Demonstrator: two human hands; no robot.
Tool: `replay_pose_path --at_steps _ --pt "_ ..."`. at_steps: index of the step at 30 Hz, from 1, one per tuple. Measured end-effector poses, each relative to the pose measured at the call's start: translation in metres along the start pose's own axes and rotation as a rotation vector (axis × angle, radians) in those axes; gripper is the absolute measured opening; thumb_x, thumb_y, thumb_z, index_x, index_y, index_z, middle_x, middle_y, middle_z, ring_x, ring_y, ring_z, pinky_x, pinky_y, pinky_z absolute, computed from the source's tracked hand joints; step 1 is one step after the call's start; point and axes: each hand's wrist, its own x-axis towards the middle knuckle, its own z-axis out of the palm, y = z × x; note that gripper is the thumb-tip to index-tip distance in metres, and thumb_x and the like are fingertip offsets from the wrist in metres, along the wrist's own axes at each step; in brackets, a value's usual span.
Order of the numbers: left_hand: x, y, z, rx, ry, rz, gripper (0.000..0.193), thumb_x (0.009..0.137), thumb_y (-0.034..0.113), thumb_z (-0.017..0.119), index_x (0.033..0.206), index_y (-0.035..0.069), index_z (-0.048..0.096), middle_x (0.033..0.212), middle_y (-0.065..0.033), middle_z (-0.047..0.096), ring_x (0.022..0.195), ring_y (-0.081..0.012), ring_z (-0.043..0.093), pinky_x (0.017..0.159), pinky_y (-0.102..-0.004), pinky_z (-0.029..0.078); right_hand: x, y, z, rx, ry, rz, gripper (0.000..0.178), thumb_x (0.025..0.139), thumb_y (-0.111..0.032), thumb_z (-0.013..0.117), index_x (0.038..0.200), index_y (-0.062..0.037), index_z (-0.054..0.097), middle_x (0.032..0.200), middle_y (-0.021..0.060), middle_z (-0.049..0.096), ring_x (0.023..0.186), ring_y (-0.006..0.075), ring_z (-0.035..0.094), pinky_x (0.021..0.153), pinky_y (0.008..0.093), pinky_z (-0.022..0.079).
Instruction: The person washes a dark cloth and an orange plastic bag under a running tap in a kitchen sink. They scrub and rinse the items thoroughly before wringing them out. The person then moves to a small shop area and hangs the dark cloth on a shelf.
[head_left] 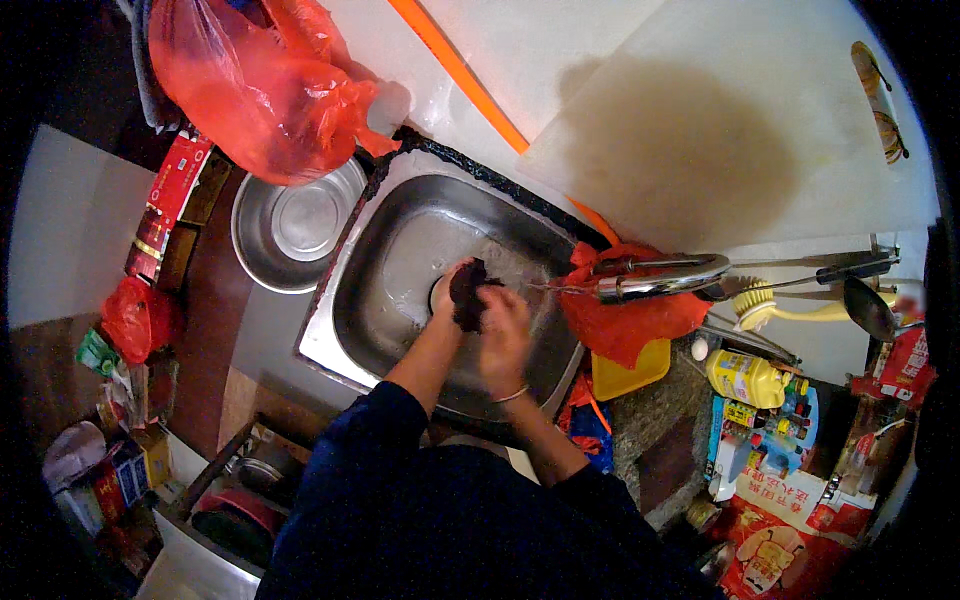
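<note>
Over the steel sink (350, 290), my left hand (446, 302) holds a dark, reddish-black crumpled piece (467, 294); whether it is cloth or food I cannot make out. Against its right side is my right hand (505, 325), blurred by motion, so its fingers do not show clearly. A chrome faucet (665, 278) reaches in from the right, and a thin stream of water leaves its end near the hands. The basin's bottom looks wet.
A round steel bowl (250, 235) stands left of the sink, beneath a red plastic bag (250, 95). Another red bag (630, 315) hangs under the faucet, above a yellow tray (632, 372). At right are a yellow-handled brush (765, 308) and a yellow bottle (745, 378).
</note>
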Motion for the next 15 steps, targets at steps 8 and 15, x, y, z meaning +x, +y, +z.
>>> replay_pose_path --at_steps 8,15 --pt "-0.011 -0.039 0.014 0.323 0.149 0.070 0.030 0.087 0.020 0.051 0.112 0.003 0.053 0.101 -0.0074 0.057 0.085 -0.0160 0.055 0.070 -0.0292 0.047 0.052 0.104 0.010 -0.044 -0.099 0.514 0.020 0.076 -0.019 0.067 0.078 -0.0020 0.058 0.075 0.0094 0.059 0.074 0.0192 0.056 0.071 0.0334 0.044" --pt "0.000 -0.003 0.026 0.038 0.087 0.106 0.023 0.084 0.027 0.056 0.095 0.007 0.058 0.086 -0.0048 0.061 0.076 -0.0188 0.058 0.071 -0.0321 0.048 0.037 0.038 -0.020 0.196 -0.061 0.221 0.023 0.081 -0.016 0.059 0.099 -0.0015 0.059 0.096 0.0137 0.057 0.088 0.0244 0.054 0.083 0.0330 0.041"
